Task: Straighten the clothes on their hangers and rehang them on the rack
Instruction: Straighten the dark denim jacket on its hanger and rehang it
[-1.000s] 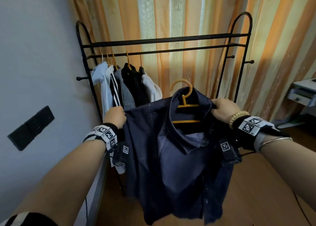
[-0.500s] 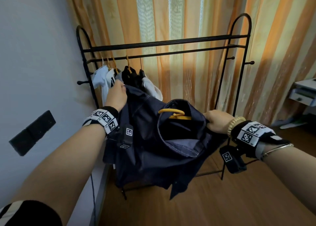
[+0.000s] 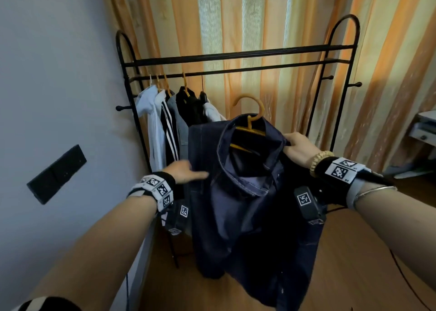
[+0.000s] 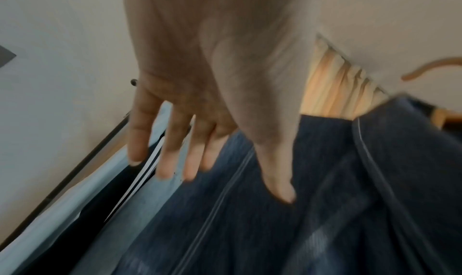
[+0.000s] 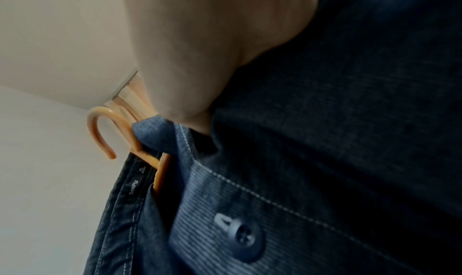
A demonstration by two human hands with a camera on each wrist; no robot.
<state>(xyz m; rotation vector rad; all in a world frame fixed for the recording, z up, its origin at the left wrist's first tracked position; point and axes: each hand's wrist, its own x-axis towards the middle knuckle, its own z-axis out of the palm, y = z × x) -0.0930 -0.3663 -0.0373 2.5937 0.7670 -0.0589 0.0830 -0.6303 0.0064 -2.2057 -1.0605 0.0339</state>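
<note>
Right hand [image 3: 298,147] grips the right shoulder of the dark denim shirt [image 3: 247,204], fingers curled round the fabric just beside the collar opening. The shirt sits on an orange hanger [image 3: 250,122], held up in front of the black rack [image 3: 236,58] and off the rail; the hanger hook pokes up out of the collar, just left of the right fingers. Right wrist view: thumb side of the hand pressed into the fabric, hanger hook [image 5: 100,129] free in air, a dark button [image 5: 243,237] below the collar.

Left hand [image 3: 184,170] is spread, fingers [image 4: 165,160] straight and apart, holding nothing; the thumb lies across the shirt's left front panel, and contact cannot be told because of blur. Beyond the left fingertips hang other clothes [image 3: 169,122] on the rack's left end: white, black-and-white striped, grey and black pieces. Striped orange curtain [image 3: 259,27] behind the rack, grey wall [image 3: 59,75] left of the left hand, wood floor [image 3: 354,263] below.
</note>
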